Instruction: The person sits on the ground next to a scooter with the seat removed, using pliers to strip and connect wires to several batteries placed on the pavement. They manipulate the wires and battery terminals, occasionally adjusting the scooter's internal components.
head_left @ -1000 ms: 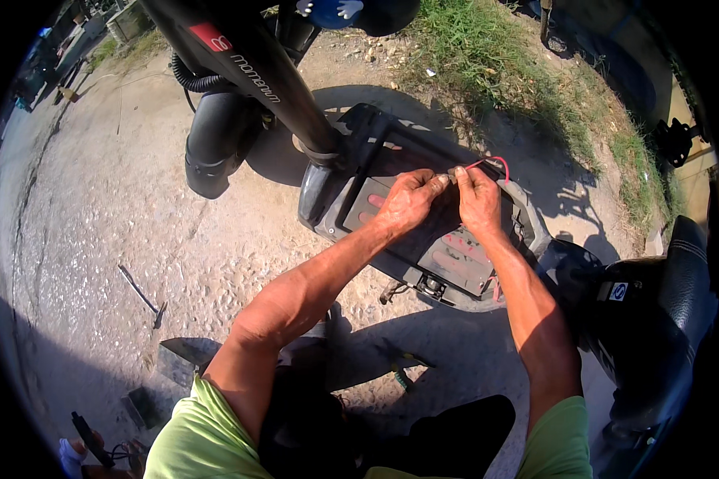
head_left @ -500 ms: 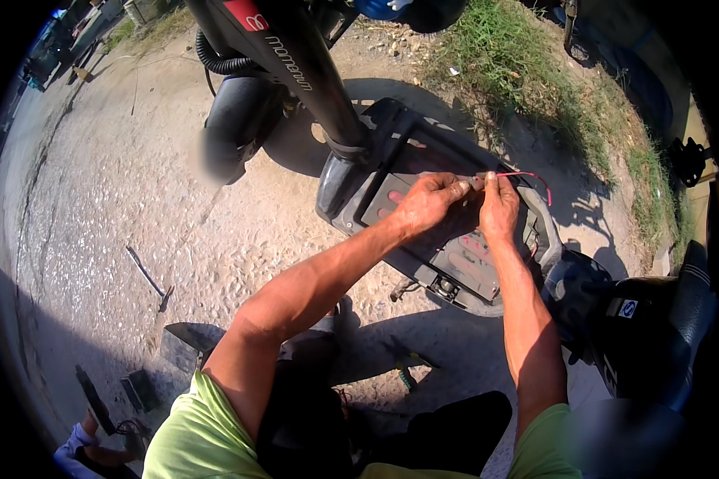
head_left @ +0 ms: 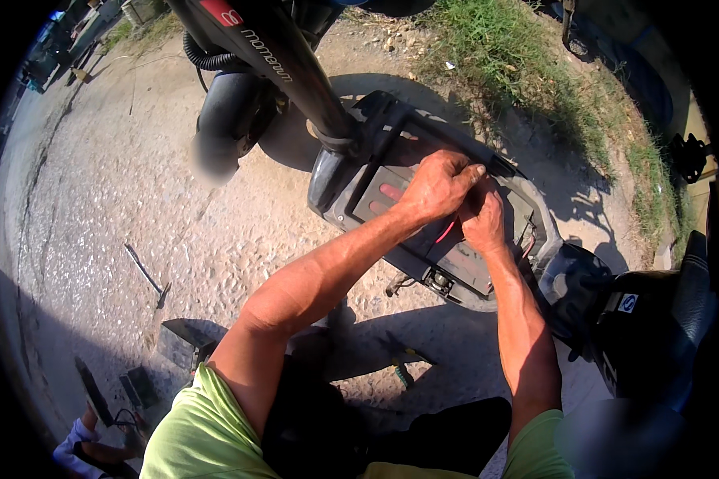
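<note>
My left hand [head_left: 438, 188] and my right hand [head_left: 485, 217] meet over the open floor compartment of a black scooter [head_left: 327, 185]. Both are closed, fingertips touching. A thin red wire [head_left: 446, 231] hangs in a curve beside my right hand, which appears to pinch it. What my left fingers grip is hidden behind the knuckles. Below them lie grey battery blocks [head_left: 465, 263] with reddish oval marks, partly covered by my hands and their shadow.
The scooter's steering column [head_left: 295, 72] rises at upper left, above the front wheel cover [head_left: 230, 120]. Pliers [head_left: 406, 363] lie on the ground near my legs. A thin rod [head_left: 145, 270] rests further left. Grass [head_left: 527, 72] grows beyond. At lower left shows another person's sleeve [head_left: 76, 441].
The red wire, earlier sticking out to the right past my right fingertips, now hangs between and below my hands. My right hand has turned inward against my left. The view has shifted slightly.
</note>
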A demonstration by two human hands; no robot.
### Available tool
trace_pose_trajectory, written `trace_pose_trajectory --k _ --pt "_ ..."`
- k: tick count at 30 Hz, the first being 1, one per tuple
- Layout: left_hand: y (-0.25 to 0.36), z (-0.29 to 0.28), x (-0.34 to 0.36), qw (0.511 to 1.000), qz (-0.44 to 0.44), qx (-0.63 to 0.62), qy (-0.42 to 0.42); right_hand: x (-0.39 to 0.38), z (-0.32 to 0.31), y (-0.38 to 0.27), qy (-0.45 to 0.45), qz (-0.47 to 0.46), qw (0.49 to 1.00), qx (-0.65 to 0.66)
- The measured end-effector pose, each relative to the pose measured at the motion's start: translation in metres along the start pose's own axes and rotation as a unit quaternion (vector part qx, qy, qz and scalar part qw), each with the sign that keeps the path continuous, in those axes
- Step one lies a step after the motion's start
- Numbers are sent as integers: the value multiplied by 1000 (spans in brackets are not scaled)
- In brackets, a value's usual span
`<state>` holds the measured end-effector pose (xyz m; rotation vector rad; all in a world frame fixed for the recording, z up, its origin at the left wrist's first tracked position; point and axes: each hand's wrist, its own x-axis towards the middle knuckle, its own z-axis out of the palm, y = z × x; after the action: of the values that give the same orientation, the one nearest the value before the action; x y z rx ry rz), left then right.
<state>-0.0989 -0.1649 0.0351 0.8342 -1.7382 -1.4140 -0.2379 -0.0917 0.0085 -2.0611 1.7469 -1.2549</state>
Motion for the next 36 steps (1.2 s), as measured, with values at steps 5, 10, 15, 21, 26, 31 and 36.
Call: trace_pose_trajectory --k 5,10,15,21,26,31,36 --pt "6 -23 -1 993 -71 93 28 -3 8 11 37 89 995 -31" --pt "-16 -46 -6 947 -22 306 98 -1 15 8 59 45 997 -17" --pt "0 -37 0 907 -134 399 0 -5 14 12 42 72 996 -45" --pt "-7 -29 8 904 -140 402 42 2 21 6 37 112 991 -59" --pt "-5 -28 16 917 -170 358 54 6 24 7 81 125 989 13" --pt "12 -32 17 911 -230 341 11 6 23 10 101 160 977 93" --pt "8 -39 11 924 -209 318 37 3 25 1 106 225 953 173"
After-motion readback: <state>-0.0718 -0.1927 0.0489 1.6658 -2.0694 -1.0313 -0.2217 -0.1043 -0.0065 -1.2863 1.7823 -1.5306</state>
